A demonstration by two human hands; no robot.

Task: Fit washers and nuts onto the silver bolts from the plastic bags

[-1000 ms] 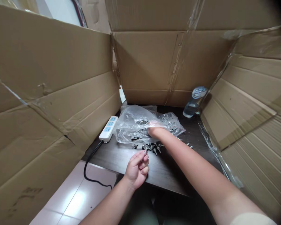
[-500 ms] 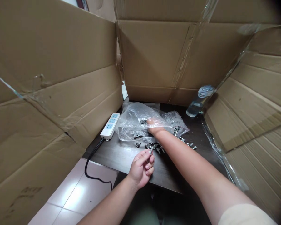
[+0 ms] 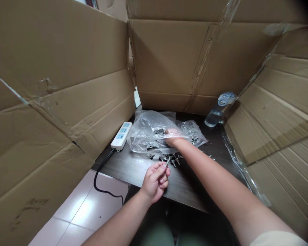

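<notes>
My left hand [image 3: 157,181] is closed near the table's front edge, pinching a metal bolt [image 3: 167,162] between thumb and forefinger, its shank pointing up and away. My right hand [image 3: 174,135] reaches into a clear plastic bag [image 3: 141,138]; its fingers show only dimly through the film, so their pose is unclear. Beside those fingers, dark small hardware [image 3: 159,131] lies in the bag. Between my two hands, several loose bolts [image 3: 173,159] are heaped on the table. A single bolt [image 3: 151,156] lies to the left of that heap.
A white power strip [image 3: 122,136] with a black cable [image 3: 100,171] lies left of the bag. At the back right stands a water bottle [image 3: 217,109]. Another clear bag [image 3: 192,128] holds bolts. Cardboard walls [image 3: 174,58] enclose the dark table [image 3: 133,167] on three sides.
My right hand has shifted slightly to the right inside the bag, uncovering more of the dark hardware. My left hand keeps its pinch on the bolt. The view has shifted a little.
</notes>
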